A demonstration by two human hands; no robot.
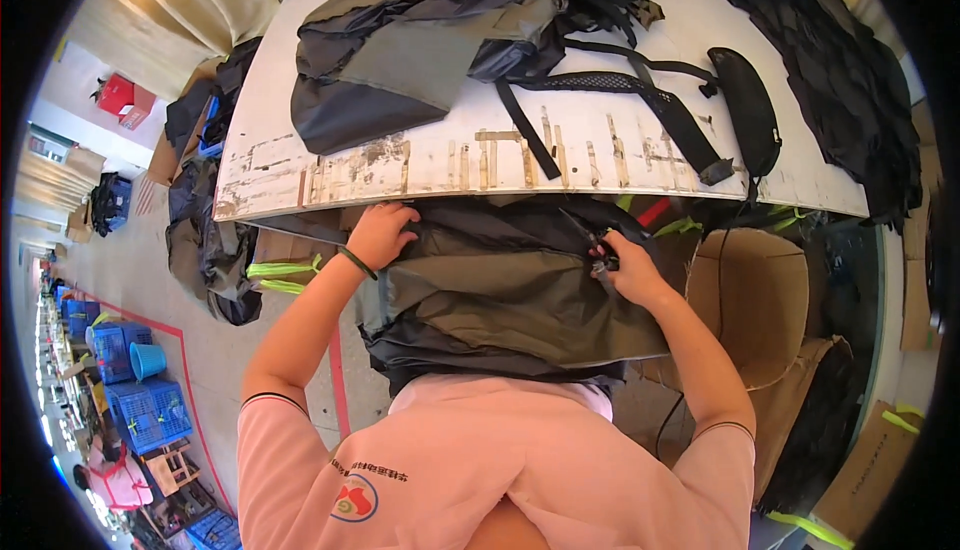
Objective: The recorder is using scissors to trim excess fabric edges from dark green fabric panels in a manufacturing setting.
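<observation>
Across my lap lies a sewn piece of dark grey and black fabric [480, 300], loosely folded, its upper part running under the table's front edge. My left hand [382, 237] has its fingers curled onto the upper left edge of this fabric. In my right hand [630, 268] is a pair of scissors [598, 247] with dark handles. The blades point up and to the left over the black part of the fabric, and I cannot tell whether they touch it.
The white table [440, 170] ahead carries a large grey and black bag [390, 70] with straps, a black padded belt wing [745, 115] and a pile of black pieces [830, 90]. An open cardboard box [750, 300] stands right. Blue crates [150, 415] line the left.
</observation>
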